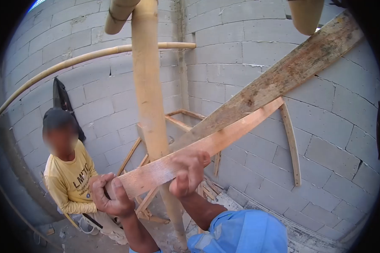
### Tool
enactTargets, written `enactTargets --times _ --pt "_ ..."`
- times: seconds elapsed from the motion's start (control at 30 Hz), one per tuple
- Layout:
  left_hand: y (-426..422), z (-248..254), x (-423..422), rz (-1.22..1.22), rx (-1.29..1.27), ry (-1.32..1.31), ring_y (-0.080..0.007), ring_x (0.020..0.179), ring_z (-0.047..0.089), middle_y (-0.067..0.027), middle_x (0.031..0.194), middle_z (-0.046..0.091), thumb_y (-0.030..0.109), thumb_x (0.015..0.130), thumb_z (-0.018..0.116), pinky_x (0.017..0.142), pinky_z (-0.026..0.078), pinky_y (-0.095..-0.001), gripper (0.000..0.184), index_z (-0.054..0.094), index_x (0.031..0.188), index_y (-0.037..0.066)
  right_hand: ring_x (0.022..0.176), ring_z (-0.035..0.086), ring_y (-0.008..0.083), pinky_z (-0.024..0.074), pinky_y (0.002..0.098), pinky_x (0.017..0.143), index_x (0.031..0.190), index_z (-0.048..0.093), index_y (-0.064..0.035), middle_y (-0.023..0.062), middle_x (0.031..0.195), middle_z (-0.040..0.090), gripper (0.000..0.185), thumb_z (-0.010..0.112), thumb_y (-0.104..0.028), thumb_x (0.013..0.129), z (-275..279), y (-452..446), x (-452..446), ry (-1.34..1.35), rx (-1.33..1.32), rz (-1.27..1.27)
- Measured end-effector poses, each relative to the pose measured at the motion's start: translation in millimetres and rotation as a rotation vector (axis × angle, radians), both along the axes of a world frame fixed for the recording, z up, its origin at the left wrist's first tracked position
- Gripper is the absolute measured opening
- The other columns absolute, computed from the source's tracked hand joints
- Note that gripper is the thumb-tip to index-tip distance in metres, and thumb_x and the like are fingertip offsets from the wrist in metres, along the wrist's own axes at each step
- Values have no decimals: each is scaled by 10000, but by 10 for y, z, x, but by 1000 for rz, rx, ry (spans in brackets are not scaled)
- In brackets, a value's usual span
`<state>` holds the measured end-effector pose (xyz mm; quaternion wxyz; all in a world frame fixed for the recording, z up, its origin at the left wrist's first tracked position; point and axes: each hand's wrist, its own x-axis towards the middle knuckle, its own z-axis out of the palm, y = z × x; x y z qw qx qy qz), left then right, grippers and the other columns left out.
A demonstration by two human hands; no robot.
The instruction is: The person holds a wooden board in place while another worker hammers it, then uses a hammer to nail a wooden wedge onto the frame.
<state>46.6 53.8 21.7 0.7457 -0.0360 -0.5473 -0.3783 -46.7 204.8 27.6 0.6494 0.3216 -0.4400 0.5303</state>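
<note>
A pale wooden plank (228,137) slants from the lower left up to the right, in front of an upright bamboo pole (147,84). Wrapped round the plank's lower left end is my left hand (114,195), its thumb on the near face. Farther along, my right hand (188,173) grips the lower edge of the same plank, with the fingers slightly blurred. Behind and above runs an older, stained board (266,88), also slanting up to the right. A short wooden piece (291,145) hangs down near the pale plank's far end.
A co-worker (71,173) in a yellow shirt stands at the left. Grey block walls (325,160) surround the corner. A long bamboo pole (80,61) crosses the left wall. Wooden frame pieces (179,122) stand behind the upright pole, and bamboo ends (306,17) hang overhead.
</note>
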Motion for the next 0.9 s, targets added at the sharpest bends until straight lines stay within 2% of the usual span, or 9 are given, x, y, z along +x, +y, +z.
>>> enactTargets --times 0.03,0.13,0.27,0.47,0.6,0.63,0.7,0.8,0.9 --pt "-33 5 1 0 -20 -5 -261 817 573 -131 842 590 135 758 659 760 485 -364 203 640 866 -35 844 529 235 369 391 916 828 605 -27 112 771 624 288 540 -292 922 24 -130 -27 -31 -134 85" --pt "-142 64 17 42 -149 -67 -267 822 575 -134 847 593 145 759 669 758 487 -363 222 640 888 -32 856 519 221 381 381 897 808 582 -18 112 742 597 295 543 -287 923 113 -282 40 -127 -242 197" --pt "-88 31 -53 26 -180 -58 -280 827 584 -156 878 612 179 769 694 758 491 -369 252 642 902 -28 827 529 207 427 345 820 772 543 -23 124 813 586 287 570 -272 912 57 -175 -82 -174 -213 103" --pt "-90 134 -47 124 -301 -107 -297 792 605 -157 848 619 206 772 707 743 499 -386 266 670 909 -19 813 578 212 462 353 819 836 592 14 138 864 615 340 575 -304 953 169 -231 -91 -198 -273 122" --pt "-123 184 -129 67 -287 -98 -275 739 611 -152 829 620 210 746 752 667 507 -363 275 676 897 -7 846 600 231 480 347 808 935 625 50 153 879 628 463 471 -378 1022 163 -231 -200 -162 -228 126" --pt "-124 156 -158 74 -278 -78 -272 727 610 -151 822 617 207 742 756 655 505 -357 271 676 890 -5 888 585 246 468 375 843 897 641 19 133 873 644 377 485 -311 990 144 -271 -236 -144 -303 187" --pt "-131 142 -171 68 -285 -39 -268 703 607 -148 807 612 201 734 765 632 502 -347 262 677 876 -1 884 587 243 470 379 846 892 634 16 134 869 640 378 478 -313 992 141 -281 -243 -102 -310 231" --pt "-145 84 -152 31 -289 -60 -226 767 593 -140 880 604 341 822 678 708 490 -335 380 655 966 -10 863 587 242 475 377 827 891 611 8 133 860 623 354 473 -303 992 119 -272 -223 -100 -317 240" --pt "-191 -156 -149 -404 -105 -5 -247 940 629 -159 1068 614 527 856 691 833 524 -362 660 585 1205 -23 847 582 241 473 372 815 896 599 6 132 845 612 334 485 -294 986 106 -257 -126 -112 -294 236"
